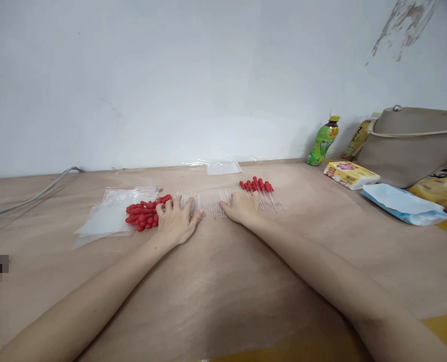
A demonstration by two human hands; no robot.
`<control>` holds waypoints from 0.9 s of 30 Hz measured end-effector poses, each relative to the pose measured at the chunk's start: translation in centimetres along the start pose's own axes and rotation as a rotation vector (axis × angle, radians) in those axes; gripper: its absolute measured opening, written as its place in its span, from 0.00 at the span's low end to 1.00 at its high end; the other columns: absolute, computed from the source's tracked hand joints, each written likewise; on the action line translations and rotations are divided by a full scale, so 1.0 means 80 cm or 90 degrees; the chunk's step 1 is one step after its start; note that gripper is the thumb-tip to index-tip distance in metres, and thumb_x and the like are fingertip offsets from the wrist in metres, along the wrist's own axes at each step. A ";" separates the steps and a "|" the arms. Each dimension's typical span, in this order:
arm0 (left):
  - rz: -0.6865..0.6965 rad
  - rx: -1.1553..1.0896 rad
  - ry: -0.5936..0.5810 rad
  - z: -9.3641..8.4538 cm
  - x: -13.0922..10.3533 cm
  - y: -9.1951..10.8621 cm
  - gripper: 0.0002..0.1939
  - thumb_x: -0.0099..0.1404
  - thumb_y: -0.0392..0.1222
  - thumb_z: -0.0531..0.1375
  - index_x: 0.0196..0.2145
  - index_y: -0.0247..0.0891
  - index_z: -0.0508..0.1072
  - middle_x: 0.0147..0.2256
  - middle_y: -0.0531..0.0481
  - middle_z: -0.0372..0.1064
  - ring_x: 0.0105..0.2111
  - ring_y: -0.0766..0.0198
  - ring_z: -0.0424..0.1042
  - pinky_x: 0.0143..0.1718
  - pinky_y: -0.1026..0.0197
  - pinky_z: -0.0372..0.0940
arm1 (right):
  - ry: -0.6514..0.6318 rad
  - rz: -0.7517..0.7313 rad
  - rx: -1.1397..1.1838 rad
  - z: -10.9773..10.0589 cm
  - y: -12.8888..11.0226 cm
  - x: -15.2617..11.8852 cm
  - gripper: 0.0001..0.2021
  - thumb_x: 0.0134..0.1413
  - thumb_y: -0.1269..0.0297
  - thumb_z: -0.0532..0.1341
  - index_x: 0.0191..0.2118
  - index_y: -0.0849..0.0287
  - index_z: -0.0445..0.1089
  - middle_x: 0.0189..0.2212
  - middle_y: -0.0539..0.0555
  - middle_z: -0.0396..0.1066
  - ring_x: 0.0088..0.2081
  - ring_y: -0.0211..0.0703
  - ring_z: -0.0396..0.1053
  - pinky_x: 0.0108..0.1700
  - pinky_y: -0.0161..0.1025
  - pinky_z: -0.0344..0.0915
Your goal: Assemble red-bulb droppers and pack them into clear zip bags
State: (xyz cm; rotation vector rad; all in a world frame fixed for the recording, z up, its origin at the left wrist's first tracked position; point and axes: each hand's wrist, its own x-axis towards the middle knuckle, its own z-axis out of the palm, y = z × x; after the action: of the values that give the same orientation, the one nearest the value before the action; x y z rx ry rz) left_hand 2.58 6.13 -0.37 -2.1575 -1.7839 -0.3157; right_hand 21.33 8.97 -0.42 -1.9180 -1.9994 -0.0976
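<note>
A row of thin clear tubes [211,203], like glass dropper pipettes, lies side by side on the brown-covered table. My left hand [178,221] rests at the row's left end with its fingers spread, touching the tubes and the edge of a pile of red rubber bulbs [142,213]. At the row's right end lies my right hand [244,206], thumb apart from the fingers, which are partly hidden behind the hand. Just beyond it sits a group of droppers with red bulbs [259,185] fitted on clear stems. Neither hand visibly grips anything.
Clear plastic bags [104,218] lie under and beside the loose bulbs. A small white packet [223,168] is by the wall. To the right are a green bottle [323,141], a yellow tissue pack [350,175], a blue-white packet [404,203] and a grey bag [412,146]. A cable [38,195] runs left.
</note>
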 end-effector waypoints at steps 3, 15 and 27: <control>0.002 0.022 -0.022 0.000 0.004 -0.001 0.29 0.64 0.60 0.39 0.53 0.44 0.62 0.54 0.37 0.55 0.51 0.42 0.56 0.48 0.38 0.45 | -0.020 0.000 -0.006 0.001 -0.001 0.001 0.22 0.52 0.47 0.50 0.29 0.62 0.71 0.31 0.61 0.72 0.36 0.50 0.67 0.45 0.49 0.49; -0.033 -0.001 -0.055 0.003 0.015 0.020 0.30 0.62 0.62 0.38 0.49 0.43 0.66 0.55 0.36 0.54 0.51 0.37 0.55 0.46 0.42 0.50 | -0.021 -0.026 -0.029 0.005 -0.003 -0.002 0.19 0.55 0.56 0.47 0.33 0.63 0.70 0.31 0.62 0.72 0.35 0.49 0.68 0.46 0.49 0.47; -0.077 -0.152 -0.099 0.004 0.020 0.063 0.31 0.61 0.62 0.42 0.51 0.37 0.63 0.57 0.30 0.48 0.51 0.36 0.55 0.47 0.40 0.50 | -0.016 -0.011 -0.094 -0.004 0.026 0.006 0.18 0.54 0.59 0.48 0.33 0.64 0.71 0.30 0.63 0.73 0.33 0.49 0.69 0.42 0.48 0.47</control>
State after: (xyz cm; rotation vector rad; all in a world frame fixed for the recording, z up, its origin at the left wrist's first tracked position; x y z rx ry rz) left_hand 7.86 6.88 -0.58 -2.2942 -2.0608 -0.4202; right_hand 23.41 9.46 -0.37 -2.0000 -2.0784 -0.2317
